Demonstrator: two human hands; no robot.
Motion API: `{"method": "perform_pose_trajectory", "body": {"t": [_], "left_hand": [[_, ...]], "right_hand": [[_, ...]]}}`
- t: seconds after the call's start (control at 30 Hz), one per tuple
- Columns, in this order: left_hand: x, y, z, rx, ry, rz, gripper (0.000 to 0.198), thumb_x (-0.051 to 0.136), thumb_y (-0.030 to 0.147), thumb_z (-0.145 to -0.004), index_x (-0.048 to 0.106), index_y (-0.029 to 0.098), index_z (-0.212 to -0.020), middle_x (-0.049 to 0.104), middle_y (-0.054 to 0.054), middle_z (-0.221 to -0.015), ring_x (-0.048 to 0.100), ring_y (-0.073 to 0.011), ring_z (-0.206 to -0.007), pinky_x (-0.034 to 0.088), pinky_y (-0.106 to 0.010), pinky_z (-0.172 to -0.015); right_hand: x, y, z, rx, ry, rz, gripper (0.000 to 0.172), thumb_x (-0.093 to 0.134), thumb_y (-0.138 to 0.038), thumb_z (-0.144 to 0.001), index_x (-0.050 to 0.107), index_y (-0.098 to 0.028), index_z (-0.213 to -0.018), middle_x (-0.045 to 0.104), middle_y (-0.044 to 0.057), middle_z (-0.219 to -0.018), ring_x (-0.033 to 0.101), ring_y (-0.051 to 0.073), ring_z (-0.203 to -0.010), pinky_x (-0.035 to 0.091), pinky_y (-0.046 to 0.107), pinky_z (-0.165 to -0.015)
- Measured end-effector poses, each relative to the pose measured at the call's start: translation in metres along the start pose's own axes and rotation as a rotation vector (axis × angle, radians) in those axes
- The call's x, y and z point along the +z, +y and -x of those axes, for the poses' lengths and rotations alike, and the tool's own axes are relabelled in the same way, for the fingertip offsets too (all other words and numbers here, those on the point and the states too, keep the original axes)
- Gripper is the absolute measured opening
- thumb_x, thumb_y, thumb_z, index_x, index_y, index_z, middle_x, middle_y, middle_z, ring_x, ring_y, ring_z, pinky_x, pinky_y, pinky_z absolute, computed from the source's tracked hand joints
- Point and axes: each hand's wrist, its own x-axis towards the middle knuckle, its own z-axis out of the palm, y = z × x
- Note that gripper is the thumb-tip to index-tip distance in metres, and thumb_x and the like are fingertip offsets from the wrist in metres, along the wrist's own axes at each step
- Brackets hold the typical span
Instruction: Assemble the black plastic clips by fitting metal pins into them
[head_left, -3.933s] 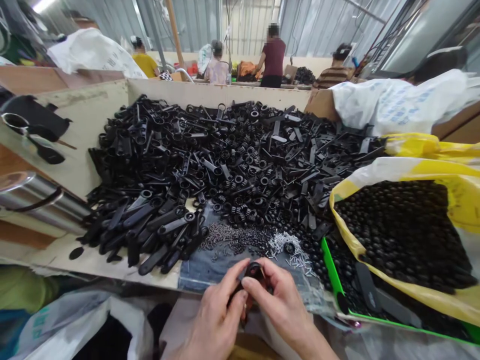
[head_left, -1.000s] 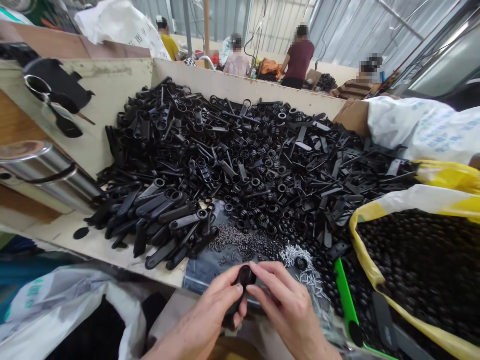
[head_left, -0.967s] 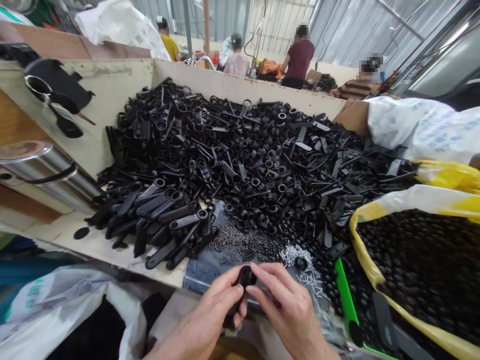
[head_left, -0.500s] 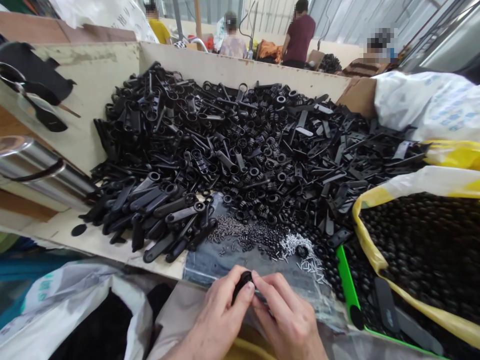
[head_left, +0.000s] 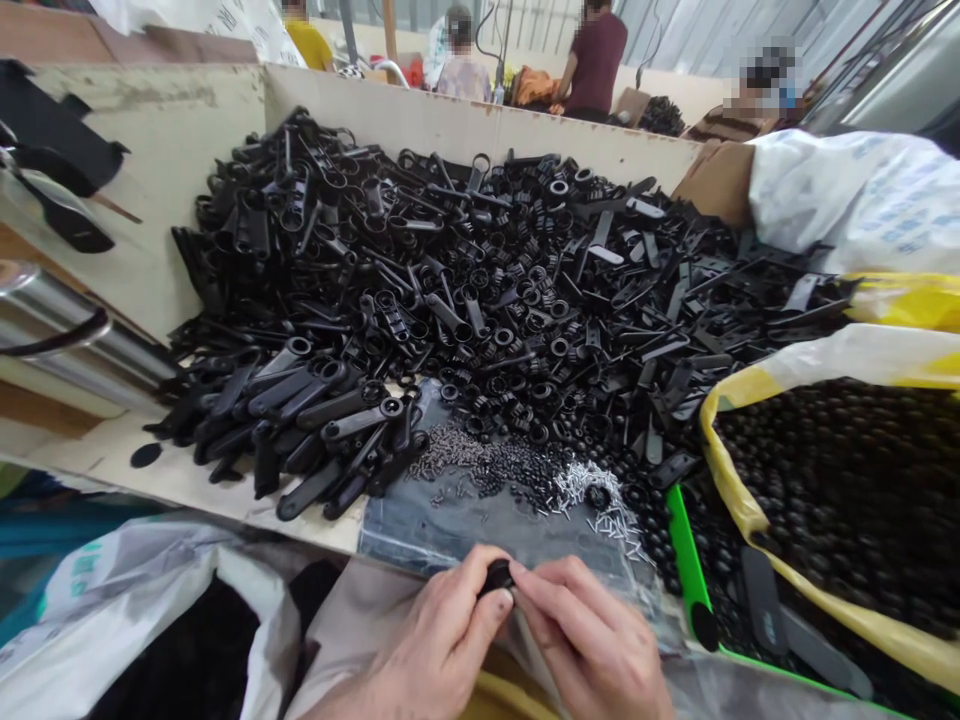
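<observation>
Left hand (head_left: 439,645) and right hand (head_left: 589,640) pinch a small black plastic part (head_left: 497,577) between closed fingers (head_left: 541,590); tiny silver pins (head_left: 592,495) lie at 1 o'clock, a heap of black plastic parts (head_left: 450,300) at 12 o'clock.

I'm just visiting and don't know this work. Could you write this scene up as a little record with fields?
Left hand: pinching a small black plastic part
Right hand: fingers pressed against the same part
Just ahead: silver screws on a glossy sheet
Bench: heap of black plastic parts
Right: yellow-and-white sack of black round pieces
Background: co-worker
</observation>
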Motion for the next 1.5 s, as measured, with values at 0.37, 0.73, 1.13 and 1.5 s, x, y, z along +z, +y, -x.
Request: {"method": "perform_pose_trajectory", "body": {"t": [0.37,0.73,1.13,1.5], "left_hand": [[0.002,0.007,0.001,0.072,-0.084,-0.121,0.041,0.029,0.041,-0.105,0.06,0.023,-0.124,0.074,-0.012,-0.121,0.069,-0.0276,-0.113,0.052,-0.04,-0.101],[-0.003,-0.005,0.001,0.353,0.056,-0.37,0.04,0.038,0.013,-0.099,0.056,0.022,-0.133,0.074,-0.011,-0.117,0.072,-0.0277,-0.104,0.061,-0.042,-0.09],[-0.026,-0.002,-0.005,-0.166,-0.088,0.305,0.037,0.066,0.028,-0.087,0.062,0.022,-0.124,0.073,-0.004,-0.095,0.068,-0.0203,-0.086,0.053,-0.03,-0.075],[-0.031,0.009,0.004,-0.347,-0.181,0.712,0.062,0.072,0.05,-0.085,0.05,0.012,-0.13,0.067,0.003,-0.068,0.037,-0.0037,-0.045,0.023,-0.022,-0.051]], "right_hand": [[0.0,-0.006,0.015,0.003,0.017,0.001,0.028,0.054,-0.006,-0.103,0.065,-0.017,-0.127,0.074,0.008,-0.093,0.074,0.015,-0.078,0.061,0.02,-0.073],[0.032,-0.001,0.017,0.467,0.041,-0.398,0.034,0.062,-0.048,-0.103,0.076,-0.025,-0.123,0.08,0.007,-0.105,0.076,0.02,-0.086,0.063,0.025,-0.076],[0.028,0.005,-0.023,0.5,-0.065,-0.54,0.026,0.063,-0.04,-0.101,0.081,-0.028,-0.116,0.068,0.006,-0.102,0.065,0.02,-0.094,0.053,0.028,-0.079],[0.021,0.009,-0.032,0.439,-0.28,-0.556,0.032,0.063,-0.04,-0.101,0.076,-0.026,-0.126,0.065,0.004,-0.097,0.062,0.018,-0.086,0.048,0.03,-0.074]]}}
